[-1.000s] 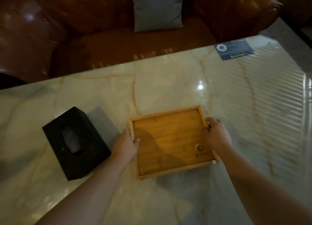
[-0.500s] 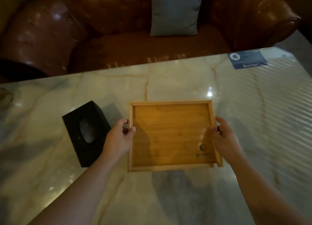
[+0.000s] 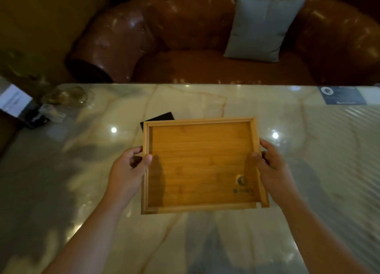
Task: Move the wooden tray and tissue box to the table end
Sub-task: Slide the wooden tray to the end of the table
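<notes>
Head view – setting: marble table [image 3: 205, 101] with pale cream veining and glossy light spots; a brown leather sofa [image 3: 185, 37] runs along its far side, with a grey-blue cushion [image 3: 261, 27] leaning on the backrest.
Table, far right: blue printed card [image 3: 341, 95] lying flat near the far edge.
Table, far left: clear glass dish [image 3: 65, 96] and some small items beside it — too dim to tell what they are.
Wooden tray [image 3: 202, 164]: honey-coloured bamboo, rectangular, shallow raised rim all round, a dark round logo with small lettering in the near right corner of its floor; nothing in it. It sits in the middle of the scene between both hands, and seems lifted clear of the marble, though that is hard to be sure of.
Left hand [image 3: 127, 171]: closed on the tray's left rim, thumb over the top edge.
Right hand [image 3: 271, 164]: gripping the right rim, thumb inside the tray.
Tissue box [image 3: 159, 118]: black — only a corner shows past the tray's far left corner, the tray covering the rest.
</notes>
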